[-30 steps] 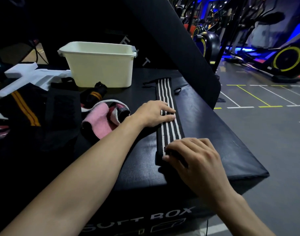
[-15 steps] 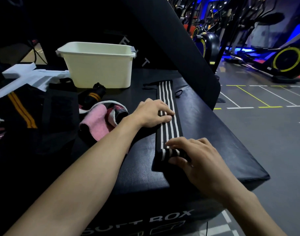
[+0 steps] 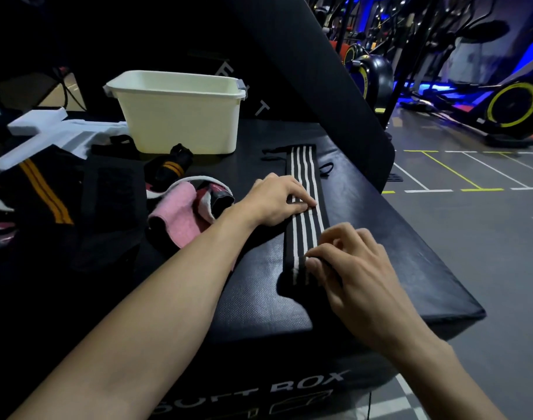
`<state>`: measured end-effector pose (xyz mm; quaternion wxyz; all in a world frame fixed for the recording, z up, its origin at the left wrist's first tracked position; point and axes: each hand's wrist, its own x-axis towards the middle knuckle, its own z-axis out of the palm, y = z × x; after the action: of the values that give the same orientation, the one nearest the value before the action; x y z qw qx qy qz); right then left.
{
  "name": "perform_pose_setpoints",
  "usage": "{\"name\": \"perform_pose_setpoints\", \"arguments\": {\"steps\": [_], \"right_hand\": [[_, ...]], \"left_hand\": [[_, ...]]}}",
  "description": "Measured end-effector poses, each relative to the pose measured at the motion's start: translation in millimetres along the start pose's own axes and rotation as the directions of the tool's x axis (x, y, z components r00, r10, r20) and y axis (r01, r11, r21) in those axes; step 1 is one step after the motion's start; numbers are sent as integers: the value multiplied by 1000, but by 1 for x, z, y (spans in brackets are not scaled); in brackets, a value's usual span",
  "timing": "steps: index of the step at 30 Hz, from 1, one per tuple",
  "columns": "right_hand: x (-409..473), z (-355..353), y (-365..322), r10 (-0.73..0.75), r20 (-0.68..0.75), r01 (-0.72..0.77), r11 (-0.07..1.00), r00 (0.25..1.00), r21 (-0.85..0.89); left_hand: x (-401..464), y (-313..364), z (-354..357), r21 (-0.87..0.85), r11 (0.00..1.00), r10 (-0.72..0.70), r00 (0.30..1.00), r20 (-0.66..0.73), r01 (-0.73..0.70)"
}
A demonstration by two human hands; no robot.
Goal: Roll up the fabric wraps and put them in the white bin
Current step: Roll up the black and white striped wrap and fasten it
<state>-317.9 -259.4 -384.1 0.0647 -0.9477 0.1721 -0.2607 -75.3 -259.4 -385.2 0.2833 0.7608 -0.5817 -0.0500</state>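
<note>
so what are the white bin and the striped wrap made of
The white bin: most likely moulded plastic, going by its smooth, faintly glossy walls and rolled rim. The striped wrap: seemingly woven elastic fabric, matte black with white stripes, limp enough to curl under the right hand.

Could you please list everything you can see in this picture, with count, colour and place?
striped wrap: one, black with white stripes, flat along the box top, near end rolled
white bin: one, cream-white, far side of box
pink wrap: one, pink and black, left of striped wrap
orange-striped roll: one, black, before the bin
soft box: one, black, bearing everything
white foam piece: one, far left
exercise bikes: several, black and yellow, background right
left hand: pressing the wrap flat
right hand: rolling the near end
</note>
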Motion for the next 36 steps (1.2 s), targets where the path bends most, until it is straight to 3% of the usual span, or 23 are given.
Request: {"name": "perform_pose_setpoints", "arguments": {"steps": [4, 12, 16, 19, 27, 32, 36], "right_hand": [[11, 6, 2, 11, 33, -9, 997, 999, -72], [17, 7, -7, 56, -30, -59, 992, 998, -112], [13, 9, -11, -21, -113, -3, 977, 993, -213], [7, 6, -8, -92, -141, 66, 982, 986, -179], [0, 3, 16, -56, 26, 55, 998, 998, 42], [13, -4, 12, -54, 78, 56, 998, 996, -24], [13, -19, 2, -61, 142, 66, 997, 988, -28]], "left_hand": [[1, 0, 1, 20, 1000, -5, 1000, -17, 5], [0, 0, 2, 8, 1000, -22, 999, -29, 22], [-1, 1, 0, 34, 999, -36, 999, -17, 36], [-1, 0, -2, 24, 999, -42, 999, 3, 42], [-7, 3, -6, 21, 999, -43, 997, 58, 41], [-5, 4, -6, 22, 999, -39, 999, 33, 38], [-6, 3, -9, -79, 996, -49, 999, -2, 48]]}}
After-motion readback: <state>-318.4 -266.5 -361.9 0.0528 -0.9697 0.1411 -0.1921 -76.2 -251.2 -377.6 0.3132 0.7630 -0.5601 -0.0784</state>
